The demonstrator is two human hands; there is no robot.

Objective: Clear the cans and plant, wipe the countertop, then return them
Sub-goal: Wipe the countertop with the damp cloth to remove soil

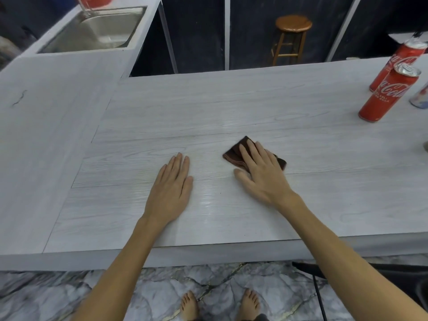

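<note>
My right hand [261, 172] presses flat on a folded dark brown cloth [236, 152] in the middle of the white wood-grain countertop [208, 107]. My left hand [172, 188] lies flat on the bare countertop to the left of the cloth, fingers together, holding nothing. Two red cola cans [389, 93] [403, 56] stand upright at the far right. A silver and white can [420, 98] is cut off by the right edge. No plant is in view.
A steel sink [102, 31] is set in the side counter at the back left. A wooden stool [291, 38] stands behind the countertop. The counter's front edge runs just above my bare feet on the marbled floor.
</note>
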